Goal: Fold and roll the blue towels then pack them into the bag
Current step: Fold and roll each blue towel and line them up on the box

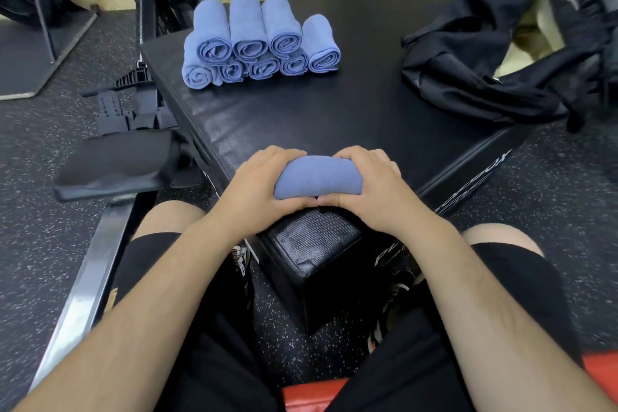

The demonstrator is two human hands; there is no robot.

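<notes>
Bottom centre of the frame, right at the near corner of the box point(334, 110): fingers point(284, 153) of both hands are curled over the far side of a towel point(317, 177). The thumbs point(301, 202) are tucked along its near edge and almost meet in the middle. So the left hand point(257, 187) grips the left end and the right hand point(368, 191) grips the right end. The towel sits between them as a fat roll lying crossways on the box.

Looks to me like the rolling step is about done. Can't tell if a loose flap is left, since the hands cover it.

Up left of centre there's a stack point(257, 43) of finished rolls on the same box, eight I think. The bag point(485, 60) is slumped at the upper right, black on black, and I can't make out its opening.

Next move, I'd guess, needs a firm squeeze so the roll doesn't spring open. Then it goes on the stack, or into the bag once that's opened up.
</notes>
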